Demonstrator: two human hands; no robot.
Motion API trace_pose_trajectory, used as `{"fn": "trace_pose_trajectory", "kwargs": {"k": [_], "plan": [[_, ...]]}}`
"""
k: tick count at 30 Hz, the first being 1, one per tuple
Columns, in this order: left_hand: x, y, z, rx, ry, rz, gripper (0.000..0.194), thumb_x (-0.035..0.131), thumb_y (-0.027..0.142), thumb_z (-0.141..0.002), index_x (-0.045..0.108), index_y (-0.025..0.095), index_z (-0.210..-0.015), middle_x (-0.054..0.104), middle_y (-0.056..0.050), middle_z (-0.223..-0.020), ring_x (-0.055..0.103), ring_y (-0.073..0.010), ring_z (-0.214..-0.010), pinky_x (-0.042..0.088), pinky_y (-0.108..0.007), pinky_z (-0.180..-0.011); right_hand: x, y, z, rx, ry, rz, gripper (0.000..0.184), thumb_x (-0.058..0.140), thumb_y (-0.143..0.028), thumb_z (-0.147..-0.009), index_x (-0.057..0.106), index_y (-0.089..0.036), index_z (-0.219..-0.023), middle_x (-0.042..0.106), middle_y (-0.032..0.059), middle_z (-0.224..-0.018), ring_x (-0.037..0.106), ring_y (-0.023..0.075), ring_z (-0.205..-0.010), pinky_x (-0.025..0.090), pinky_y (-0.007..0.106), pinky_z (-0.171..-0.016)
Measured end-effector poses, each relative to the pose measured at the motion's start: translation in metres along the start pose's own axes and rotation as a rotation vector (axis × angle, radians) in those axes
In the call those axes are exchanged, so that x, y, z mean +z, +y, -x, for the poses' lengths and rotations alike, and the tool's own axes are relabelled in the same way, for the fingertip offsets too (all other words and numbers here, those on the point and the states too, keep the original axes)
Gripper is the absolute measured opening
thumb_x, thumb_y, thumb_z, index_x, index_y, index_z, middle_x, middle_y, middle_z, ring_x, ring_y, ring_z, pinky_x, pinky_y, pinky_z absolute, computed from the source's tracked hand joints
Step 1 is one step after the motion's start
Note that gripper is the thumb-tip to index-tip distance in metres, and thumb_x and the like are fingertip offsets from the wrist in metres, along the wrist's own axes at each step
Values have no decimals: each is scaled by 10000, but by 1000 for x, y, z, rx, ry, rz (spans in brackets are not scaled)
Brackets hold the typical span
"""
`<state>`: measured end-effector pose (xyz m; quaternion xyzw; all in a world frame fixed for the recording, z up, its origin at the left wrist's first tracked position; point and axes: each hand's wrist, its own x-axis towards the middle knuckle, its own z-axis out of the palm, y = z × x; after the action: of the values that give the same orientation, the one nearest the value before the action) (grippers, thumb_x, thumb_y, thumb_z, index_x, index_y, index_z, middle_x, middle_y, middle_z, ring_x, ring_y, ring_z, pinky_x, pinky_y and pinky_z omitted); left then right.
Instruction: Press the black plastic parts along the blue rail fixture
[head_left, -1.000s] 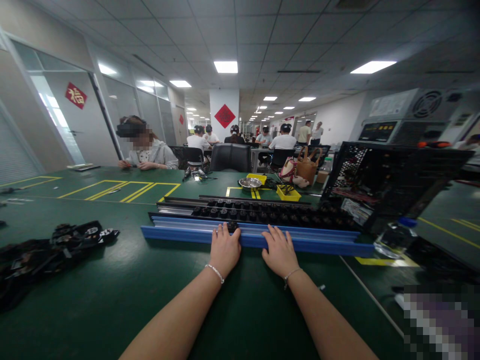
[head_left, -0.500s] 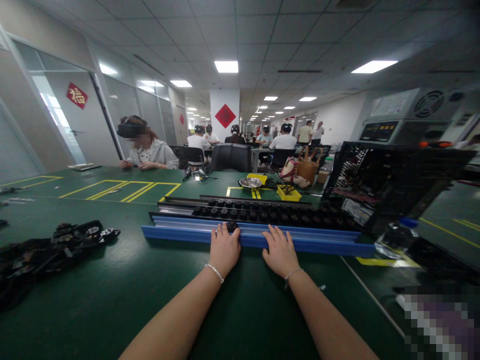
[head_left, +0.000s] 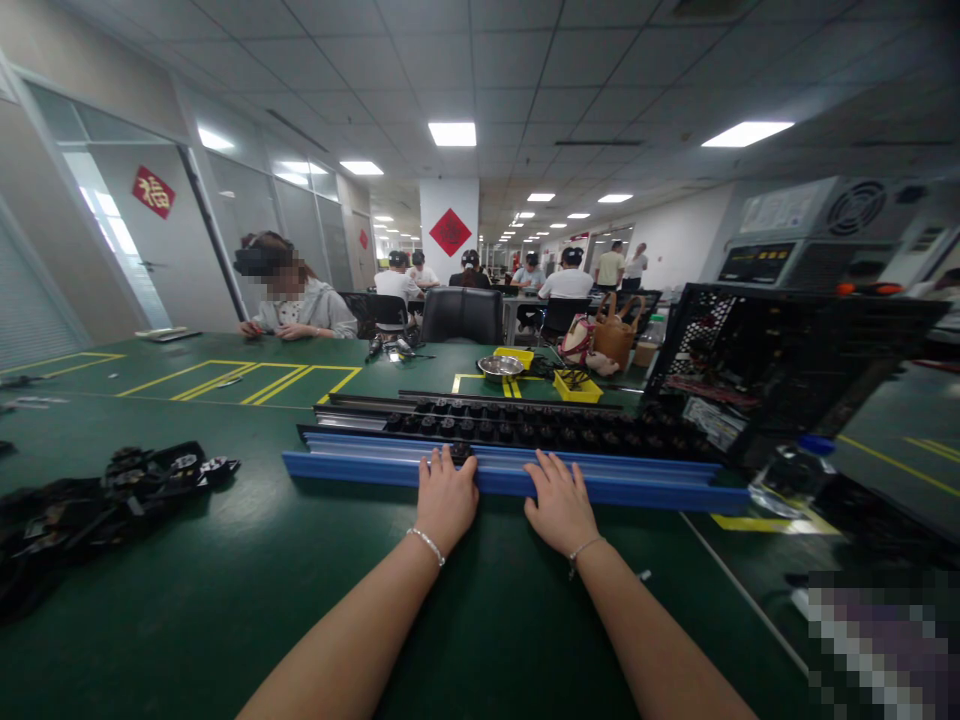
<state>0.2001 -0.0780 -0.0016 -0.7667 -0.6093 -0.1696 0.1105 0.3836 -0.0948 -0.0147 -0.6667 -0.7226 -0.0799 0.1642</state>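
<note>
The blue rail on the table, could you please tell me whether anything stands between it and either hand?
Nothing visible stands between the blue rail and the left hand or right hand; a small black part is at the left hand's fingertips.

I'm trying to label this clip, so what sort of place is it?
Probably an electronics workshop or training room: the green table has yellow marked bays, an open computer case stands on it, and small black parts sit in rows.
</note>
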Motion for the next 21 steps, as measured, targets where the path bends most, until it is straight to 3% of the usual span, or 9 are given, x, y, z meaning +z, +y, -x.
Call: {"fn": "trace_pose_trajectory", "kwargs": {"k": [21], "plan": [[-1,-4,-1,-34,3,-6,345,440,277,-834,551,263,-1161,494,-140,-1323,402,-302,-1254,240,-504,-1035,0,0,0,2,-4,-5,479,463,-232,-764,506,-213,-1240,366,73,-1440,252,242,-1336,95,473,-1097]]}}
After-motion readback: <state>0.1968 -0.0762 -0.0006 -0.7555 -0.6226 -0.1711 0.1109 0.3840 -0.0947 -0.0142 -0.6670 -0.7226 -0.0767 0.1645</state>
